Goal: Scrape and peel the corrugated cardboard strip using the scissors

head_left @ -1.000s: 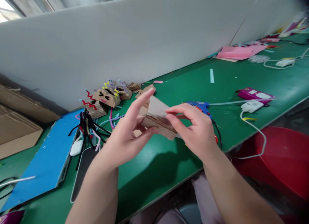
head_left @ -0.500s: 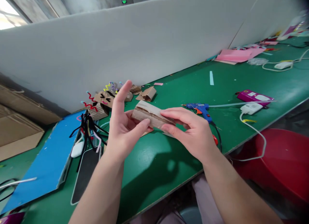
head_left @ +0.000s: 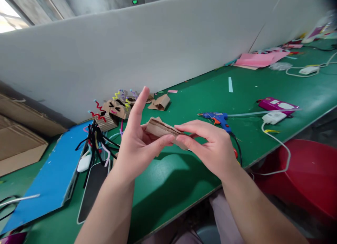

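Between both hands, above the green table (head_left: 158,180), is a folded piece of cardboard (head_left: 162,128), brown and nearly flat, its long edges pressed close together. My left hand (head_left: 138,137) grips its left part with the thumb in front; the index finger points up, off the cardboard. On the right end, my right hand (head_left: 209,140) pinches it between thumb and fingertips. Behind it lie a small folded cardboard piece (head_left: 160,102) and a cardboard figure (head_left: 116,109) with a drawn face and coiled pipe cleaners. A blue glue gun (head_left: 217,118) lies right of my hands.
Black pipe cleaners (head_left: 97,140), a phone-like dark slab (head_left: 93,191) and a blue board (head_left: 50,177) lie at left. At right are a purple box (head_left: 276,105), a white plug (head_left: 274,117) with cable, and a red stool (head_left: 310,177) below the table edge. A white partition (head_left: 147,51) stands behind.
The cardboard has been pressed flatter and tilted, so its slit-like opening has narrowed. My left thumb has slid right along it, closer to my right fingers.
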Action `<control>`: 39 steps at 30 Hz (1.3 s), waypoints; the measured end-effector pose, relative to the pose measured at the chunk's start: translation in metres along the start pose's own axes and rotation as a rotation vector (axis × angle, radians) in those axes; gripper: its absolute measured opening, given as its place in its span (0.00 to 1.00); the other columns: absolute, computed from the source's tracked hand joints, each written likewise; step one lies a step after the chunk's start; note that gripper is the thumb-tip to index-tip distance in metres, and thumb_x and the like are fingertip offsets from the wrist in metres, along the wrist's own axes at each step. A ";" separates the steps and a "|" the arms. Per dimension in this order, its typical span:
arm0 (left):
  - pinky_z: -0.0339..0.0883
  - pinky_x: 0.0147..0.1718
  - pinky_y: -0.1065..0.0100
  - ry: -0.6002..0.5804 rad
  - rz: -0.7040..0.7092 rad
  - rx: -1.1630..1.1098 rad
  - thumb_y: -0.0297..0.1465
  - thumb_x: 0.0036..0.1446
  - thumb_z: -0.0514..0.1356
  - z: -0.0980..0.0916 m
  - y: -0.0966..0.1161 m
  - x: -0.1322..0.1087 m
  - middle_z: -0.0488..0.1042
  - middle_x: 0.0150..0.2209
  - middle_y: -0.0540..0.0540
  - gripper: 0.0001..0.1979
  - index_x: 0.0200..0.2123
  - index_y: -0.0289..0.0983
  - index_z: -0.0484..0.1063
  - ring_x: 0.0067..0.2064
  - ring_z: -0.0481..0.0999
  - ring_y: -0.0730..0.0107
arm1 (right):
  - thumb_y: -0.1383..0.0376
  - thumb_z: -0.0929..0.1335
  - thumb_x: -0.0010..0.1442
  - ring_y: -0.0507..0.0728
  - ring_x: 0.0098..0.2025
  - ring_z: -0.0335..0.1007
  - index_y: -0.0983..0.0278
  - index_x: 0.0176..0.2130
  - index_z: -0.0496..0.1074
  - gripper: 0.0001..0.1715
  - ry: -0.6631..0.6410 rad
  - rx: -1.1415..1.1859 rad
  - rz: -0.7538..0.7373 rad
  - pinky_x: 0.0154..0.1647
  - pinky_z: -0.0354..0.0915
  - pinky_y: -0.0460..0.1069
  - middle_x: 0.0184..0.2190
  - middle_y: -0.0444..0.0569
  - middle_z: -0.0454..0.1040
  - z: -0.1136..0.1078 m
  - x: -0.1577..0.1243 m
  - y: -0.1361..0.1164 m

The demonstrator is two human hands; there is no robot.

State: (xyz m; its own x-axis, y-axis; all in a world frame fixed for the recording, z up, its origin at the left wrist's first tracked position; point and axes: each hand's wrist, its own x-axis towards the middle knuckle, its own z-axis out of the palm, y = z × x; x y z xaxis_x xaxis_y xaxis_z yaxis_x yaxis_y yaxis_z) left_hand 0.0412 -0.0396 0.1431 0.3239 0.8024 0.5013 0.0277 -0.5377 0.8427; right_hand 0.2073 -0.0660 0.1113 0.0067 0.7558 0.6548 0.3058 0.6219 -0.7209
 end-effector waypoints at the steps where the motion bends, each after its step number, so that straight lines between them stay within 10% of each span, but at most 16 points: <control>1: 0.77 0.27 0.67 -0.016 0.012 0.002 0.22 0.48 0.65 0.000 0.000 0.000 0.78 0.38 0.51 0.44 0.63 0.50 0.46 0.34 0.80 0.65 | 0.66 0.68 0.56 0.50 0.37 0.72 0.62 0.40 0.74 0.10 -0.014 0.004 0.000 0.34 0.70 0.44 0.36 0.44 0.77 0.000 0.000 0.000; 20: 0.77 0.28 0.65 -0.204 0.082 0.073 0.29 0.51 0.64 -0.002 -0.008 -0.002 0.65 0.56 0.47 0.43 0.62 0.57 0.42 0.35 0.78 0.67 | 0.65 0.69 0.56 0.50 0.34 0.69 0.64 0.35 0.74 0.05 -0.016 -0.084 -0.087 0.37 0.66 0.46 0.32 0.45 0.76 -0.001 0.000 0.002; 27: 0.76 0.29 0.60 -0.284 0.067 0.143 0.40 0.53 0.61 -0.005 -0.008 -0.001 0.72 0.46 0.46 0.42 0.63 0.55 0.37 0.40 0.78 0.57 | 0.65 0.66 0.59 0.49 0.32 0.68 0.63 0.32 0.72 0.06 -0.084 -0.043 0.008 0.34 0.64 0.45 0.29 0.43 0.73 -0.002 0.002 0.002; 39: 0.75 0.31 0.66 -0.329 0.016 0.125 0.29 0.53 0.62 0.004 -0.001 -0.005 0.75 0.42 0.46 0.41 0.63 0.53 0.42 0.31 0.76 0.68 | 0.62 0.64 0.60 0.51 0.32 0.68 0.62 0.32 0.71 0.09 -0.077 -0.070 0.008 0.33 0.64 0.46 0.28 0.44 0.72 0.001 0.000 0.003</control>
State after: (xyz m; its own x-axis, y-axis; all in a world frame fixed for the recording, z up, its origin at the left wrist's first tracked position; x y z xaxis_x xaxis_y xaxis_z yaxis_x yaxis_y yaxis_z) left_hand 0.0429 -0.0441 0.1385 0.6123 0.6777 0.4072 0.1293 -0.5939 0.7941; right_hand 0.2070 -0.0637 0.1091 -0.0629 0.7760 0.6276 0.3720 0.6018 -0.7067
